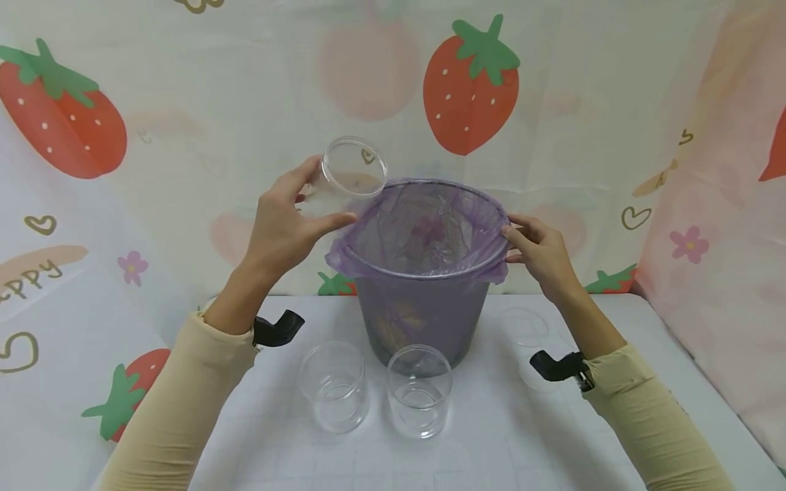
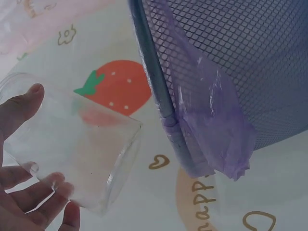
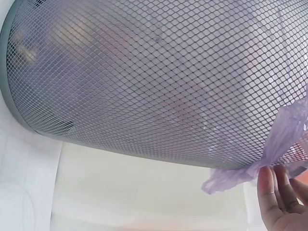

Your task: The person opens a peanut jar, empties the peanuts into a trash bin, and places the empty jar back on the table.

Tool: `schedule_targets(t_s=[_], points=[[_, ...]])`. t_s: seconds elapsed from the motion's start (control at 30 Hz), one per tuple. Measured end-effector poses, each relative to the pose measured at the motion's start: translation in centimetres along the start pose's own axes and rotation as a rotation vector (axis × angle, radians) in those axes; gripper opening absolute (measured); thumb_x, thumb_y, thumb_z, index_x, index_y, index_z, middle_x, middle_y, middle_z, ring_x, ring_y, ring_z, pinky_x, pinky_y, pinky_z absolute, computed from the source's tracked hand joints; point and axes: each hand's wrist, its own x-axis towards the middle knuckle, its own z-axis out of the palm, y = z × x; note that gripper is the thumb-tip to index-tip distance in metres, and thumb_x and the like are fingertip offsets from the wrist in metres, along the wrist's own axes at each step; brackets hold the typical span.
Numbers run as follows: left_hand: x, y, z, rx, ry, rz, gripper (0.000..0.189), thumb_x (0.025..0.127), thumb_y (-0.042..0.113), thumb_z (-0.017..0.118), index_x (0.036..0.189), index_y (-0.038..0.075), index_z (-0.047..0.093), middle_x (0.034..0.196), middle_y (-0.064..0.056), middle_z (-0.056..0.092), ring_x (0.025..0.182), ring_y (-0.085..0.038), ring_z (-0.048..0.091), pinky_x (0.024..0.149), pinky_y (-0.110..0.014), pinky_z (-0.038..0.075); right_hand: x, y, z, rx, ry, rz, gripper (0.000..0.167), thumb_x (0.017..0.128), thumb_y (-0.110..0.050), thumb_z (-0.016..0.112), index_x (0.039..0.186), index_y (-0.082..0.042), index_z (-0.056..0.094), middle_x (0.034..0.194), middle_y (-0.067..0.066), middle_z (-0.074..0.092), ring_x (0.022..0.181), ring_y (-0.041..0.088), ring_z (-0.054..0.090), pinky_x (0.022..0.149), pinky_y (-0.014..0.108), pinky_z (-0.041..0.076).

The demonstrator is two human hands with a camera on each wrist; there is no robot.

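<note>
My left hand [image 1: 279, 218] holds a clear plastic cup [image 2: 72, 139] sideways, thumb on one side and fingers on the other. In the head view, the cup is tilted beside the left rim of a mesh trash bin [image 1: 424, 314]. A purple trash bag [image 1: 430, 239] lines the bin, its edge folded out over the rim. On the bin's other side, my right hand [image 1: 540, 252] pinches the rim and the bag edge between thumb and fingers. The right wrist view shows those fingertips at the bunched purple plastic [image 3: 284, 134].
Two more clear cups, one left [image 1: 338, 392] and one right [image 1: 420, 395], stand on the white table [image 1: 381, 467] in front of the bin. A third clear cup [image 1: 525, 327] is partly hidden by my right wrist camera. Strawberry-printed cloth [image 1: 264, 88] hangs behind.
</note>
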Motion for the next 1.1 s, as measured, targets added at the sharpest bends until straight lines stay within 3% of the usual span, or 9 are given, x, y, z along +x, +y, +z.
schedule_targets(t_s=[0.23,0.57,1.1], points=[[-0.7,0.3,-0.6,-0.063,0.018,-0.028,0.076,0.069,0.016,0.089,0.137,0.012,0.054,0.122,-0.009,0.065,0.114,-0.018,0.056,0.092,-0.041,0.048,0.0,0.0,0.0,0.001,0.005,0.004,0.056,0.098,-0.026,0.058,0.141,0.008,0.043,0.092,-0.014,0.062,0.083,-0.001,0.063,0.071,0.016,0.056],[-2.1,1.0,-1.5,-0.167,0.045,-0.126,0.072,0.072,0.016,0.086,0.137,0.016,0.054,0.128,-0.004,0.062,0.114,-0.010,0.056,0.092,-0.031,0.048,-0.1,-0.2,0.1,0.024,0.007,0.005,0.055,0.098,-0.024,0.059,0.140,0.009,0.044,0.089,-0.014,0.062,0.082,-0.001,0.062,0.070,0.016,0.056],[-4.2,2.5,-2.3,-0.331,0.058,-0.107,0.071,0.074,0.000,0.082,0.138,0.010,0.051,0.130,-0.010,0.061,0.115,-0.009,0.057,0.092,-0.023,0.050,0.0,0.1,0.1,0.027,-0.006,-0.007,0.056,0.098,-0.024,0.058,0.140,0.009,0.043,0.090,-0.014,0.063,0.082,-0.001,0.063,0.070,0.016,0.056]])
